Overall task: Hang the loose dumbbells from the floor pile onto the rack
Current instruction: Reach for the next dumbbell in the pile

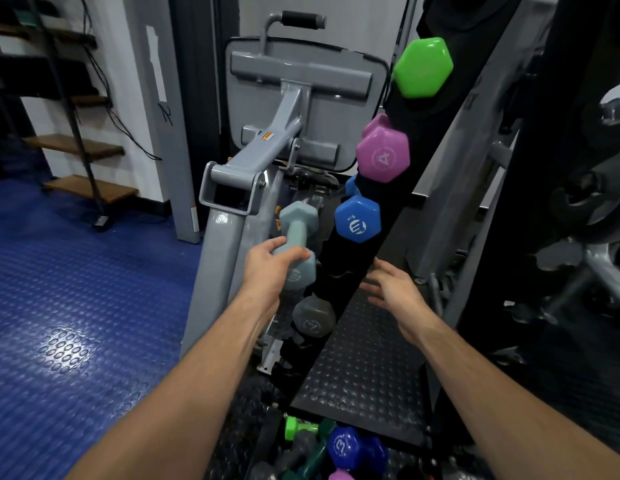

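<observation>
**Pale blue dumbbell held at the rack**

The pale blue dumbbell [296,242] is gripped by its handle in the left hand [267,263], just left of the black rack [362,251], between the rack's blue dumbbell [357,219] above and grey dumbbell [313,317] below. The right hand [393,289], fingers spread and empty, hovers beside the rack's right edge. Higher on the rack hang the purple dumbbell [383,156] and green dumbbell [422,68]. The floor pile [331,452] lies at the rack's foot.
</observation>
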Demonstrator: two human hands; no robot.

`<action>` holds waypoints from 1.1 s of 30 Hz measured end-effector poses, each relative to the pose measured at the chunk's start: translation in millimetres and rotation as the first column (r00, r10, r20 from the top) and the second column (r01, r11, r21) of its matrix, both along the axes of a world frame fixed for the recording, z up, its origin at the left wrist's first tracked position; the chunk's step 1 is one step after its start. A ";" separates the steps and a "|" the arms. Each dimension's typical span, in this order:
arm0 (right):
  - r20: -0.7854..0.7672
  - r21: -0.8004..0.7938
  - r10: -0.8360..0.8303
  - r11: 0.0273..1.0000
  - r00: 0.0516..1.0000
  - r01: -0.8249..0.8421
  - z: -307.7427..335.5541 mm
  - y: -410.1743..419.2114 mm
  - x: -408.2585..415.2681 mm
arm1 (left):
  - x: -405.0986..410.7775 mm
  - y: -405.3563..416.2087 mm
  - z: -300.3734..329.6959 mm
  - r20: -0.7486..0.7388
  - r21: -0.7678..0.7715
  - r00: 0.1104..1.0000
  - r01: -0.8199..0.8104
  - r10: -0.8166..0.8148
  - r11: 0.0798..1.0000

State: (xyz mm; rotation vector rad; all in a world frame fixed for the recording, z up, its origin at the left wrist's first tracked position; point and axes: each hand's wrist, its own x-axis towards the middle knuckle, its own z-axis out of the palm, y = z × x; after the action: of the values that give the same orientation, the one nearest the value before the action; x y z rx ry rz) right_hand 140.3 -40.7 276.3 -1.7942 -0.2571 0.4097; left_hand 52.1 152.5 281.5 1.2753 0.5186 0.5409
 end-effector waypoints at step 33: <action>0.010 0.014 0.003 1.000 1.000 -0.003 -1.1 -1.9 0.5 | 41.6 -20.4 -19.2 -0.283 0.411 0.873 0.485 -0.398 0.772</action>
State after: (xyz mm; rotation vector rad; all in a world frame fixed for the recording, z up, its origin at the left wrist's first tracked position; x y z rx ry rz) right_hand 140.8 -42.6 275.2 -1.7831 -0.2690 0.4005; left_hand 93.7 132.1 262.4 1.8656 0.2133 0.1437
